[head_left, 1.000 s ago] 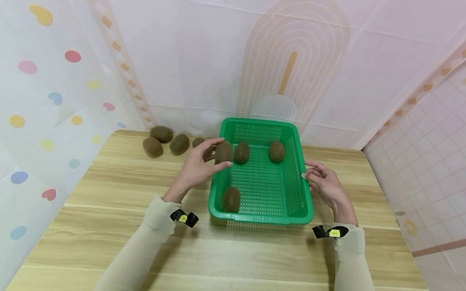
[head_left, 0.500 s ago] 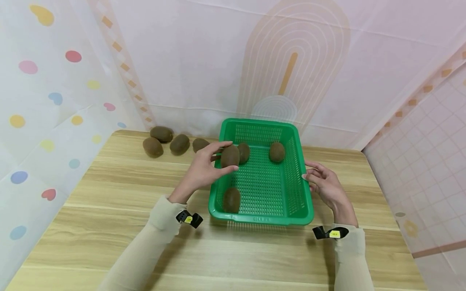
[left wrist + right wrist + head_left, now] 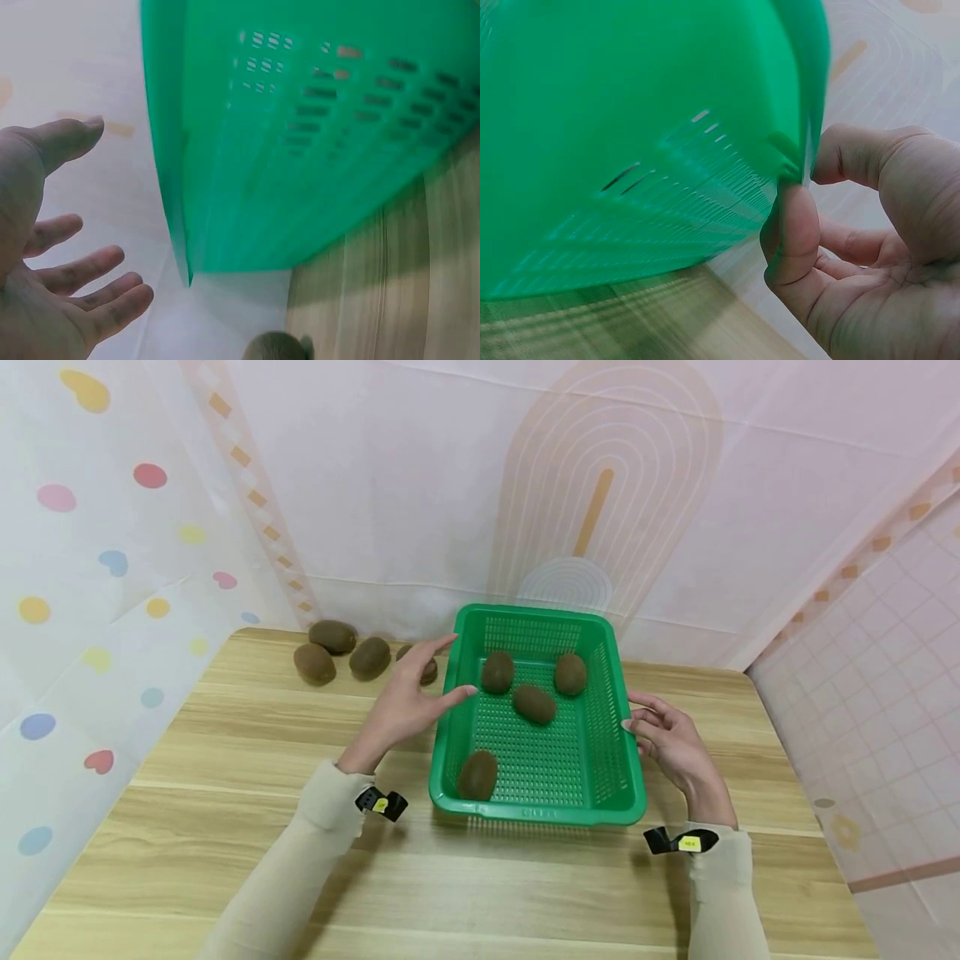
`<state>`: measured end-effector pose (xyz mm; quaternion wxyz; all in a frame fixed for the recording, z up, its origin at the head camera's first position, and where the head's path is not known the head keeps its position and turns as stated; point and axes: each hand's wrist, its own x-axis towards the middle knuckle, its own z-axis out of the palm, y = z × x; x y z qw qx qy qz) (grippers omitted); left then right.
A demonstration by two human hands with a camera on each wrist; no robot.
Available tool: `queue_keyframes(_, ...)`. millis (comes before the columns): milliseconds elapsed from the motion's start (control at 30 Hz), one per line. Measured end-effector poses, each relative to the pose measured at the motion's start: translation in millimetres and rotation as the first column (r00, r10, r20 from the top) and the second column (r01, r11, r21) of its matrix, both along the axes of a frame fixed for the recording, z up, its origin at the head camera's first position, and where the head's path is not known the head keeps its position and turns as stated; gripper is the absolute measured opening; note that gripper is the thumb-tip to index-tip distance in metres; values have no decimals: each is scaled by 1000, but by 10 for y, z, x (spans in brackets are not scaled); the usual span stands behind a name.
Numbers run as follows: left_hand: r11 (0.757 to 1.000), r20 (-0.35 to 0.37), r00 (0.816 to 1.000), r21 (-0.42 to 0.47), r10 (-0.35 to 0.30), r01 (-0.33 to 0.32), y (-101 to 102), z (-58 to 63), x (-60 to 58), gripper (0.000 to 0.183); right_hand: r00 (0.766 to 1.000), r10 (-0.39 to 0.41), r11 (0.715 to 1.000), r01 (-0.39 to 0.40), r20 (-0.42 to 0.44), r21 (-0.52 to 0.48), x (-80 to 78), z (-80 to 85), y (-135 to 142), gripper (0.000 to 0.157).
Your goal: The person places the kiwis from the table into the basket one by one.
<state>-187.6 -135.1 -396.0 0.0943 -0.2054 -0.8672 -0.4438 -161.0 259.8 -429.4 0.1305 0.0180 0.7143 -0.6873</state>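
Note:
A green plastic basket [image 3: 537,814] with perforated walls stands in the middle of the table. Inside lie several brown kiwis; one kiwi [image 3: 535,705] rests on its side near the centre, and another kiwi [image 3: 477,776] sits at the near left corner. My left hand [image 3: 405,702] is by the basket's left rim, fingers spread and holding nothing; the left wrist view shows its palm apart from the green wall. On the other side, my right hand [image 3: 670,739] pinches the right rim between thumb and fingers, plain in the right wrist view, where the fingers [image 3: 799,225] curl under the lip.
At the back left of the wooden table [image 3: 225,793] several more kiwis [image 3: 371,658] lie loose, one partly behind my left hand. A white patterned cloth [image 3: 390,485] hangs along the back and both sides.
My left hand carried a kiwi over the basket's left rim and let it go inside; it now lies near the centre. The left hand has drawn back left. The right hand stays put.

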Motion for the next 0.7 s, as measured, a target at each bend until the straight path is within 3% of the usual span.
queue_keyframes(67,999,-16,1000,-25,20,-20,-37,-9,-28,80,1000,1,1000,-1,0,5,0,6,-1,57)
queue_keyframes(300,992,31,995,-85,91,-88,-172,-93,-119,87,1000,2,1000,-2,8,1,0,14,-6,57)
queue_keyframes(467,985,32,993,-135,116,-111,-257,-172,-197,92,1000,3,1000,-3,7,1,-1,14,-3,58)
queue_keyframes(700,968,89,982,-208,164,-143,-345,-276,-314,99,1000,0,1000,0,6,2,-2,7,-4,58)
